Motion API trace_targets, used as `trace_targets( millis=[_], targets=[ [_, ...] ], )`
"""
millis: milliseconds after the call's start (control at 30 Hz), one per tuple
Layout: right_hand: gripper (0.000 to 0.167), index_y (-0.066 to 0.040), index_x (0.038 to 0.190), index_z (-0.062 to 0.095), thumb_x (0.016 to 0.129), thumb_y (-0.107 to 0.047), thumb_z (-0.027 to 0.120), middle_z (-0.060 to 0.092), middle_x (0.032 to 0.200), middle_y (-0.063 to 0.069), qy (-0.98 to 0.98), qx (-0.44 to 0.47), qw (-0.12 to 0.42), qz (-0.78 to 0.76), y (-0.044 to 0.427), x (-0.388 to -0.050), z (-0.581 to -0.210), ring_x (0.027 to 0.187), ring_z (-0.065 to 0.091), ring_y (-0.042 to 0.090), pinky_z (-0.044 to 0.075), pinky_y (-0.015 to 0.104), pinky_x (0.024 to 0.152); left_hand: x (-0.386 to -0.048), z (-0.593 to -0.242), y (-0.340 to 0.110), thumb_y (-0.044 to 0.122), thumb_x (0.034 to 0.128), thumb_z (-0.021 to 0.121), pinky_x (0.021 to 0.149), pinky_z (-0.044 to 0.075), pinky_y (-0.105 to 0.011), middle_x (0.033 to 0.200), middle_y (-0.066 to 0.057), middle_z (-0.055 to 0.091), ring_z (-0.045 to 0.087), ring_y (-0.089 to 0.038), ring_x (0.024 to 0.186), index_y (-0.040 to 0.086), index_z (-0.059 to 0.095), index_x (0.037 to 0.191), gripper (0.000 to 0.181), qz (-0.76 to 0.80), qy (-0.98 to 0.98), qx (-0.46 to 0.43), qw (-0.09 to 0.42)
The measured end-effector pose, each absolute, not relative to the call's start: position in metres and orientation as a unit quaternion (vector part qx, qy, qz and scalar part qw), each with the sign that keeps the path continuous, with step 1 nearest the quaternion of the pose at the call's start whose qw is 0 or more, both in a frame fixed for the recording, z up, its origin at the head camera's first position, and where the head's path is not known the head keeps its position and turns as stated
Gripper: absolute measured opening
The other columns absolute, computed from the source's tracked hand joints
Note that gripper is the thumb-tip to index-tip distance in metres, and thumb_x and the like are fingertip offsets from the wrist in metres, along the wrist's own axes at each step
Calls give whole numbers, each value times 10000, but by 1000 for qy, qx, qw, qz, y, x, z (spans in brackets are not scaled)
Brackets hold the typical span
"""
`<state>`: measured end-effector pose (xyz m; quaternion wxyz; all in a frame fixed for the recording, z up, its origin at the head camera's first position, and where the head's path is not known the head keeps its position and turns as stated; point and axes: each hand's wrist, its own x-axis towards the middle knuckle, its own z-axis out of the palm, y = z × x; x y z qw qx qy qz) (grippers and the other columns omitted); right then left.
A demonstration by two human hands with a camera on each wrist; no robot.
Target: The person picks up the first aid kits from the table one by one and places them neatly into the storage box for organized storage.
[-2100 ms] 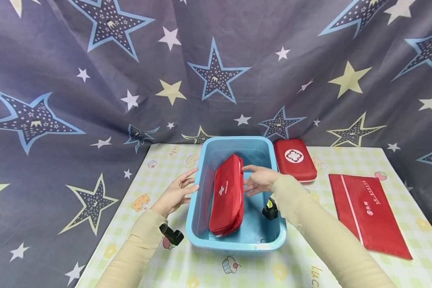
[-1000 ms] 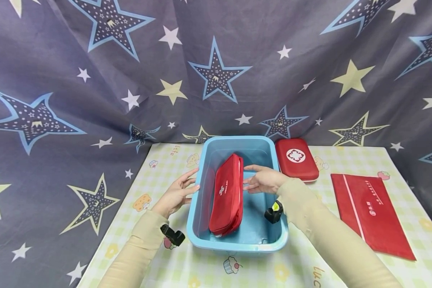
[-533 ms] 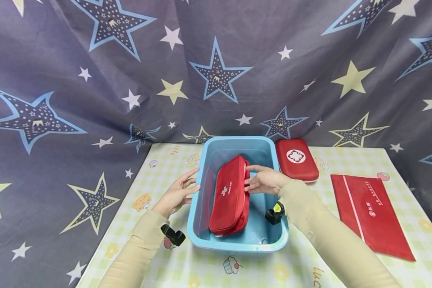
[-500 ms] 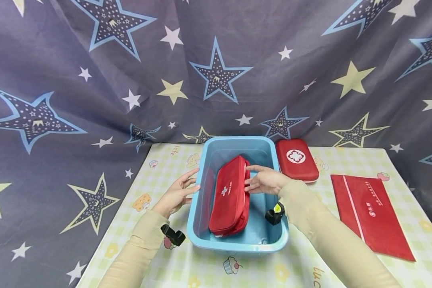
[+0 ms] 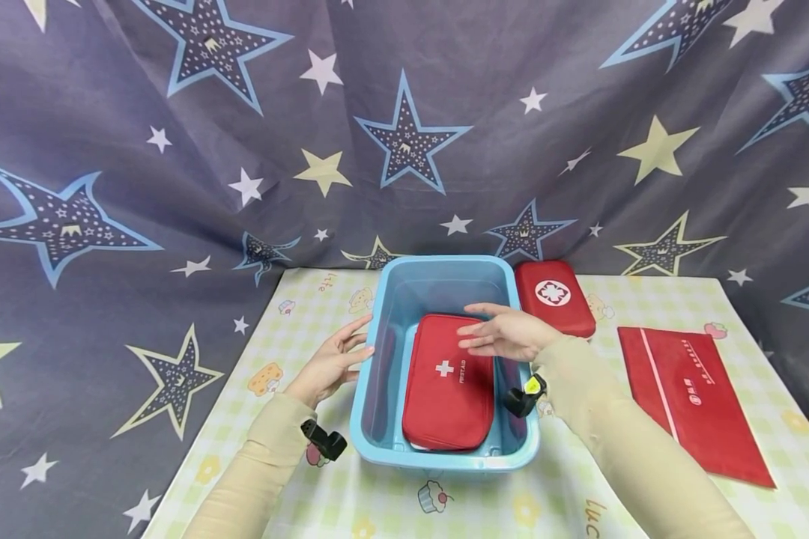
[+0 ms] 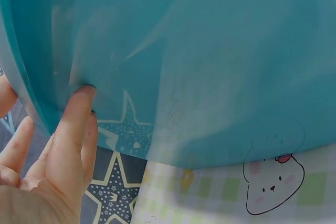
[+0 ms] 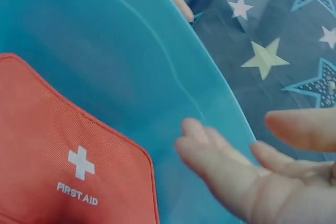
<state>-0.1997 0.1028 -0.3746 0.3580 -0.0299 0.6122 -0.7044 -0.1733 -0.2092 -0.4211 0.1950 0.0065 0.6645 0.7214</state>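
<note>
Red FIRST AID pouch (image 5: 448, 400) lies flat in blue tub (image 5: 445, 460), long axis front-to-back, below-L of nearer R hand (image 5: 510, 334), fingers loose, empty; L hand's (image 5: 330, 367) extended fingers touch tub.

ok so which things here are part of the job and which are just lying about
Part of the job, it seems:
- blue tub, touched by the left hand
- FIRST AID pouch inside it, near the right hand

Apparently just lying about:
- red case beside the tub
- flat red bag
</note>
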Motion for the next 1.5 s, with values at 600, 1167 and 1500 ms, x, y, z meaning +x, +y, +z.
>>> trace_targets(
  millis=[600,1167,1500],
  targets=[
    [593,-83,1525,49,996,-2,304,414,1376,116,471,-79,367,-798,143,-187,-376,1134,577,191,478,335,983,-173,-421,-209,48,930,571,709,565,-313,1259,-41,500,621,-106,896,162,275,1500,652,731,654,6,197],
    [443,-191,1260,570,1019,-45,228,606,1219,49,365,-128,389,-836,171,-186,-393,1114,602,191,481,327,981,-173,-420,-209,65,943,556,734,558,-324,1302,-69,456,603,-116,930,172,265,1503,641,721,663,17,201],
    [490,-136,1346,519,1034,-92,144,617,1231,68,286,-184,391,-855,182,-187,-413,1153,591,181,452,331,1012,-175,-422,-211,63,943,556,721,558,-309,1337,-96,437,600,-119,942,193,261,1506,648,719,665,12,204]
  ],
)
